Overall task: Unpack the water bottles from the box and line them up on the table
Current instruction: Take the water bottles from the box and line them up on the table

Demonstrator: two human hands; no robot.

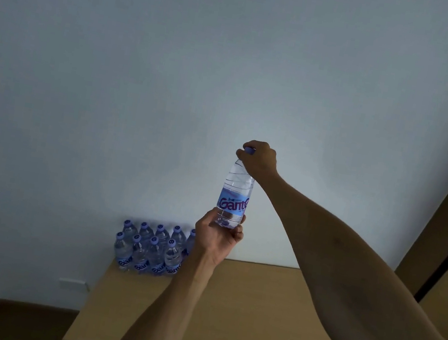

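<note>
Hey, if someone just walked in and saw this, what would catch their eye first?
A clear plastic water bottle with a blue label held up mid-frame against the pale wall: the right hand grips its cap, the left hand its base. Below left, two rows of matching bottles stand at the wooden table's back edge.

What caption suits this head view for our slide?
Both hands raise a bottle over the table, nine bottles already lined up.

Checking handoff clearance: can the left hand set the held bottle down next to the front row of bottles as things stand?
Probably yes. The left hand grips the held bottle; bare table lies beside the front row.
</note>
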